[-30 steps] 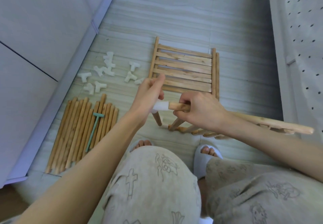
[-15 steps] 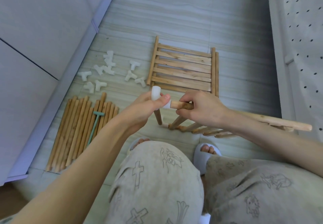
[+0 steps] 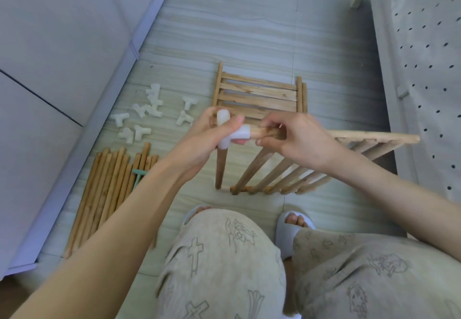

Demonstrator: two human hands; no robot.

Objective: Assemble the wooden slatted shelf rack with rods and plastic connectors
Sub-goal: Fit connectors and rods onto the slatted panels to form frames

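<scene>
white connector [image 3: 233, 133] gripped, between both hands

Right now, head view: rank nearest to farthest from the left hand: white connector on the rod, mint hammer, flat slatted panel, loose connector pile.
1. White connector: gripped in the left hand.
2. Flat slatted panel: just beyond the hand, on the floor.
3. Mint hammer and loose connector pile, both to the left: too close to call.

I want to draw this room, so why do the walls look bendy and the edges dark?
Head view: the wide-angle lens bows the pale grey wall panel and the dotted white panel inward; the corners darken; soft daylight falls on the striped pale floor, without glare; nearest the lens, the forearms and patterned beige trousers look oversized.
</scene>
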